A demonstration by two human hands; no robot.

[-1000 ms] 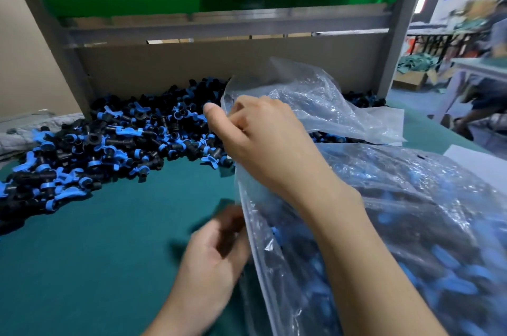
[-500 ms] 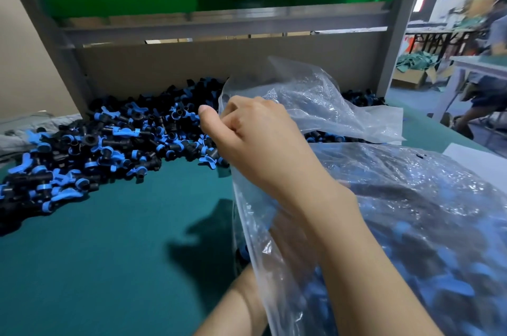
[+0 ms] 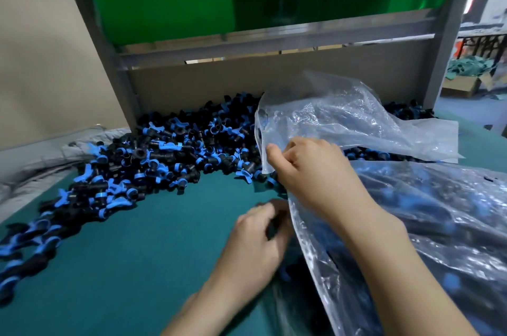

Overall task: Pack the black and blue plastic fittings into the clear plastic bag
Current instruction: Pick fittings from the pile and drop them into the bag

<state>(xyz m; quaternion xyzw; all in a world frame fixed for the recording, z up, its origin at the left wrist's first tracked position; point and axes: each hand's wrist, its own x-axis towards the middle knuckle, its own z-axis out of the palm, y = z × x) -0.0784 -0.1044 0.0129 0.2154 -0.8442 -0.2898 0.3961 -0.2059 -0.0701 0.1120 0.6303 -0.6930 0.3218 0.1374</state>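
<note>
- Plastic bag (image 3: 356, 121): my right hand (image 3: 315, 173) still pinches its rim, holding the mouth open.
- My left hand (image 3: 255, 239) is back out, just left of the bag. Its fingers are curled; I can't tell if it holds anything.
- Fittings (image 3: 164, 160) remain beyond the bag, so I judge another scoop is due.

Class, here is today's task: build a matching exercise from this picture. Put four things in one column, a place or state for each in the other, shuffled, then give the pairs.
1 right hand
2 loose fittings
3 clear plastic bag
4 green panel

A part filled with fittings
B above the grey rail
C pinching the bag's edge
D heaped on the teal tabletop

Pairs: 1-C, 2-D, 3-A, 4-B
</note>
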